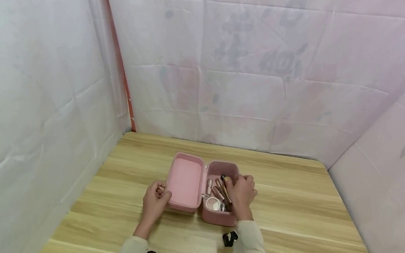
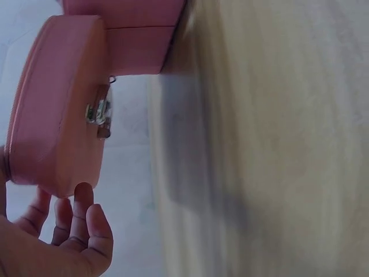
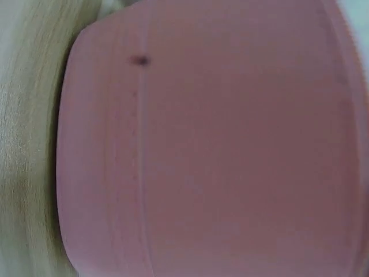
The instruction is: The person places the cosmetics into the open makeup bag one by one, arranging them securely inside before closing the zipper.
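A pink makeup case (image 1: 217, 218) stands unfolded on the wooden table, its lid (image 1: 185, 181) swung out to the left. My left hand (image 1: 155, 200) holds the lid's near left corner; in the left wrist view its fingers (image 2: 83, 210) curl under the lid, which is off the table. My right hand (image 1: 243, 192) grips the case's right rim, thumb toward the inside. Within the case lie a round compact (image 1: 213, 203), several lipstick-like tubes (image 1: 217, 192) and a black and gold item (image 1: 224, 178) close to the right thumb. Only the case's pink wall (image 3: 242, 144) fills the right wrist view.
The wooden table (image 1: 290, 202) extends around the case on all sides. Pale printed sheets (image 1: 240, 105) enclose the table at the back, left and right. A metal clasp (image 2: 99, 112) shows on the lid's side.
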`<control>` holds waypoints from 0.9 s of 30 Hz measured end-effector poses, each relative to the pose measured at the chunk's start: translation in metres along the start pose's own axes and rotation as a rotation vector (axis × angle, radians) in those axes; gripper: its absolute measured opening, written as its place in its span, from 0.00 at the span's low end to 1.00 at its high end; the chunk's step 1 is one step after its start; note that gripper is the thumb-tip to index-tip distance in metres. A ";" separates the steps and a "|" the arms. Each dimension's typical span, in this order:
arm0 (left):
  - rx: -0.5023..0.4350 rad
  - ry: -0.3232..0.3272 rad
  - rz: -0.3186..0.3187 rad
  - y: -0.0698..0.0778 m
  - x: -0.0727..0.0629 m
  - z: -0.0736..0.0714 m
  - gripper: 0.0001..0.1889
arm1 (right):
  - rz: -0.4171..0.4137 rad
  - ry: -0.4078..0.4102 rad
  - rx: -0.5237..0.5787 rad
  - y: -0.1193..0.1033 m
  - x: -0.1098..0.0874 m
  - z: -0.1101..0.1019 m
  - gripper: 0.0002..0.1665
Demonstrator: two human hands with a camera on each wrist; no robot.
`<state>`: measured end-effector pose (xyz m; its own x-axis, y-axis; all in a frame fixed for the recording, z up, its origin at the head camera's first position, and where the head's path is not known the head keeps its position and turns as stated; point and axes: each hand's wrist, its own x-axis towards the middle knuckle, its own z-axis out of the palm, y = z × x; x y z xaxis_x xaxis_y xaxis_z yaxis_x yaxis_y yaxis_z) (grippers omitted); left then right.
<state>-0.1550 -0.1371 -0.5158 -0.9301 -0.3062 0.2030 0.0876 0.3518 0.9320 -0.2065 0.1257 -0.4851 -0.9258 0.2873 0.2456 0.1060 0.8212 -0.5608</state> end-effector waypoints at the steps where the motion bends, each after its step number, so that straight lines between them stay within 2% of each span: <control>1: -0.005 -0.008 0.004 0.001 0.000 -0.001 0.12 | -0.023 -0.019 0.028 0.003 -0.002 -0.002 0.19; 4: -0.031 -0.044 0.017 0.004 -0.001 -0.005 0.14 | -0.127 -0.050 0.135 0.015 -0.009 -0.008 0.21; 9: -0.065 -0.124 0.039 0.005 0.004 -0.015 0.17 | -0.307 -0.051 0.289 0.039 -0.021 -0.011 0.29; 13: -0.088 -0.183 0.069 0.010 0.006 -0.021 0.20 | -0.396 -0.044 0.375 0.052 -0.030 -0.011 0.33; 16: -0.114 -0.212 0.106 0.021 0.005 -0.025 0.22 | -0.416 -0.053 0.438 0.058 -0.034 -0.011 0.34; 21: -0.116 -0.248 0.155 0.040 0.000 -0.032 0.25 | -0.398 -0.107 0.498 0.064 -0.042 -0.011 0.38; 27: -0.117 -0.281 0.184 0.035 0.000 -0.033 0.29 | -0.381 -0.135 0.508 0.072 -0.050 -0.012 0.43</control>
<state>-0.1399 -0.1543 -0.4731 -0.9553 0.0144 0.2954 0.2882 0.2695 0.9189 -0.1484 0.1762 -0.5286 -0.9057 -0.0693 0.4181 -0.3927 0.5085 -0.7663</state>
